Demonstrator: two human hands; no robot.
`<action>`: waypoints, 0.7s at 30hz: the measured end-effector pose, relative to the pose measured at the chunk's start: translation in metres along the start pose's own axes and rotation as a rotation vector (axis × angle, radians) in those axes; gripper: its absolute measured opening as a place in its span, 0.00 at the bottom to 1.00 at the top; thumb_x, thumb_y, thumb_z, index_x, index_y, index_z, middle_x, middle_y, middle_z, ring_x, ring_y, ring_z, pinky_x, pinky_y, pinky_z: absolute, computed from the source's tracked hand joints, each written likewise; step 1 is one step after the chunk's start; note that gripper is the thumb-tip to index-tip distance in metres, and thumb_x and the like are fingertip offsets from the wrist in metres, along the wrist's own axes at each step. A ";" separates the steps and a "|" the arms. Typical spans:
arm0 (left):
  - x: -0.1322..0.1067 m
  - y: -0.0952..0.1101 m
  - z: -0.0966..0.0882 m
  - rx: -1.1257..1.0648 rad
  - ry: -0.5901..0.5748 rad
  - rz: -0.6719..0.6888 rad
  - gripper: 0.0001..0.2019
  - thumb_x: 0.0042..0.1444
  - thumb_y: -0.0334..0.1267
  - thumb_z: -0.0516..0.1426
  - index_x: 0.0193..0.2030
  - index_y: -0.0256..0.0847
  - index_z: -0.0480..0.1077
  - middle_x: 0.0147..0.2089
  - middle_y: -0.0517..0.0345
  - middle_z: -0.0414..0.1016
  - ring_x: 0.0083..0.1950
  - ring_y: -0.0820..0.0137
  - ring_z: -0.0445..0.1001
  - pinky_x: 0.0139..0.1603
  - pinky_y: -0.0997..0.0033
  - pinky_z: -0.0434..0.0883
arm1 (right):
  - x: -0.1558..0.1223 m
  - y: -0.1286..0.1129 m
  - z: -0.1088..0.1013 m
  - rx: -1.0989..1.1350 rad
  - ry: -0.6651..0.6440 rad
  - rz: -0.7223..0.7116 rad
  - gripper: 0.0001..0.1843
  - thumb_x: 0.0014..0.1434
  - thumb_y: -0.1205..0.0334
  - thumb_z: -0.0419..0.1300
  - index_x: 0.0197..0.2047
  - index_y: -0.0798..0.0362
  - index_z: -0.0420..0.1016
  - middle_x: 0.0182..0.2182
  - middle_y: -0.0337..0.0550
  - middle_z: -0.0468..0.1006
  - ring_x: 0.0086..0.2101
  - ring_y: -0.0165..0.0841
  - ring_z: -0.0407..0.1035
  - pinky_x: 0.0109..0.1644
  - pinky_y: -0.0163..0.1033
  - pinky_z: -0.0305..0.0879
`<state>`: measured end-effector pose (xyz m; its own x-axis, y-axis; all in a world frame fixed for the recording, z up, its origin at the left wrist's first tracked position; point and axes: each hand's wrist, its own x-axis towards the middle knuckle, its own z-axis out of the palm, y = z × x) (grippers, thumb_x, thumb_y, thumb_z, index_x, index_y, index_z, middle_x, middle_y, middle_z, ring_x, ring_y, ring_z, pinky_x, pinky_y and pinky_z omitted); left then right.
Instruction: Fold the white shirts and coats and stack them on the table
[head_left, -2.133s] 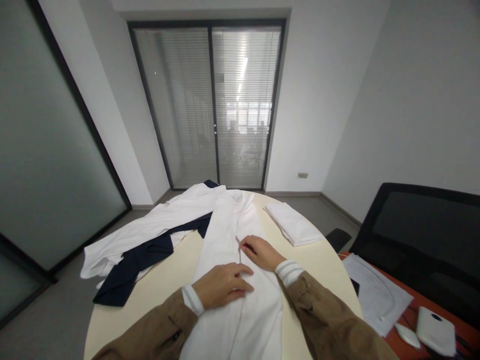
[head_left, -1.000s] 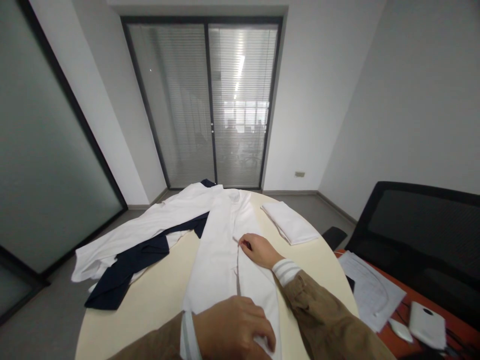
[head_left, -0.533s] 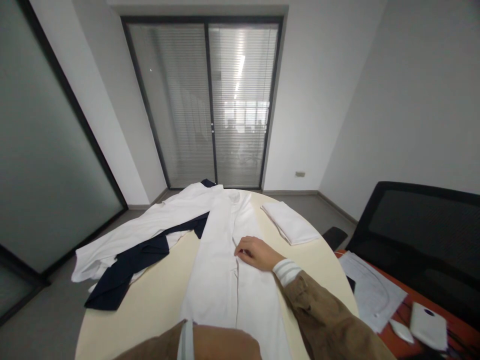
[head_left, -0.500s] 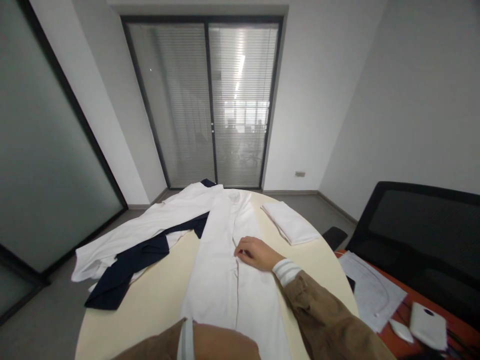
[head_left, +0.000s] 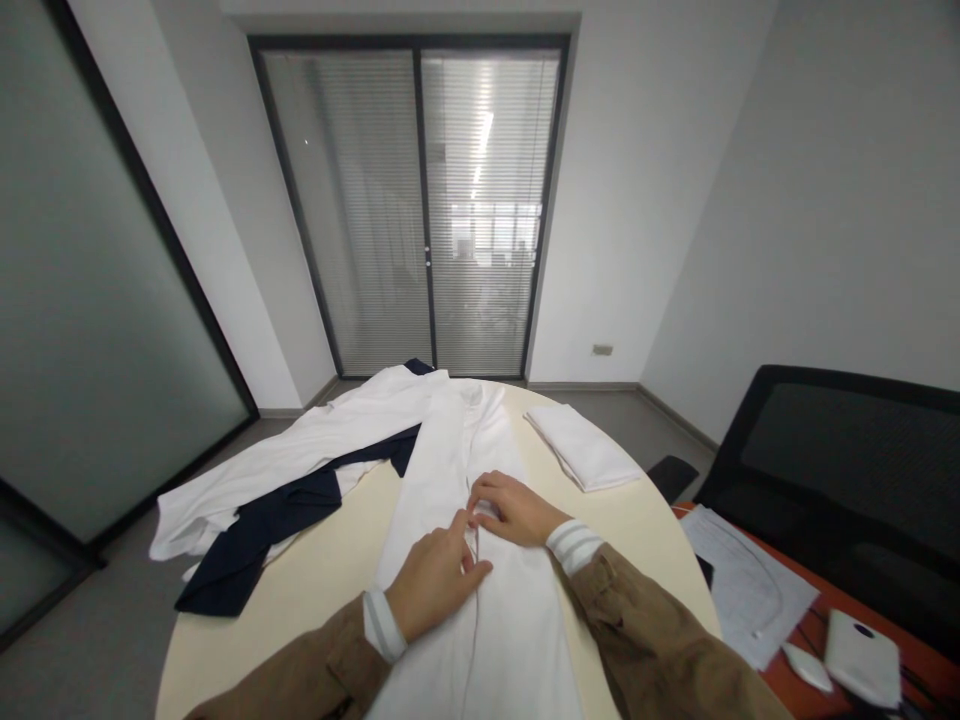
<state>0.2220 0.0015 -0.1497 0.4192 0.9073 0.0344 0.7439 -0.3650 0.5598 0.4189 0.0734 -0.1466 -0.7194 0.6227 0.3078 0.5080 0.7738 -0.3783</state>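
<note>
A long white coat [head_left: 517,620] lies front up along the round table, its front opening running lengthwise down the middle. My right hand [head_left: 514,510] rests on it, with curled fingertips closed on the edge of the opening. Close against it, my left hand [head_left: 435,575] has its index fingertip by the right hand's fingers and its thumb lower on the cloth. The coat's edge lies between that thumb and finger. Any button there is hidden under the fingers.
The table [head_left: 330,580] is cream. White garments on its left have a dark navy garment [head_left: 292,510] among them. A folded white cloth [head_left: 581,445] lies at the right rim. Beyond stand a black mesh chair [head_left: 847,480] and an orange desk with papers [head_left: 750,580] and a mouse [head_left: 808,667].
My left hand has come up from the bottom edge to the coat's opening and joined the right hand. The right hand has stayed almost where it was.
</note>
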 end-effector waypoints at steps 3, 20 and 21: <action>0.002 -0.001 0.006 -0.139 0.013 0.027 0.24 0.56 0.36 0.58 0.59 0.44 0.59 0.36 0.61 0.76 0.36 0.66 0.74 0.38 0.70 0.65 | -0.002 0.002 0.004 -0.049 0.005 0.043 0.18 0.60 0.59 0.62 0.53 0.48 0.73 0.52 0.48 0.73 0.54 0.42 0.64 0.58 0.49 0.59; 0.000 0.005 -0.015 -0.193 -0.229 0.064 0.14 0.53 0.44 0.60 0.44 0.42 0.78 0.37 0.58 0.77 0.32 0.70 0.70 0.34 0.73 0.63 | 0.002 0.010 0.012 -0.112 0.058 0.114 0.08 0.65 0.61 0.57 0.45 0.48 0.77 0.43 0.46 0.73 0.44 0.37 0.66 0.50 0.44 0.63; 0.000 0.006 -0.016 -0.195 -0.242 0.057 0.15 0.52 0.45 0.62 0.44 0.42 0.77 0.38 0.58 0.77 0.33 0.70 0.70 0.35 0.73 0.63 | 0.003 0.009 0.013 -0.111 0.063 0.109 0.08 0.66 0.61 0.56 0.43 0.49 0.76 0.41 0.45 0.73 0.43 0.36 0.66 0.49 0.43 0.62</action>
<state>0.2179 0.0027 -0.1333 0.5865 0.8018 -0.1147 0.6117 -0.3458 0.7115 0.4150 0.0807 -0.1600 -0.6278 0.7069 0.3259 0.6330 0.7073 -0.3146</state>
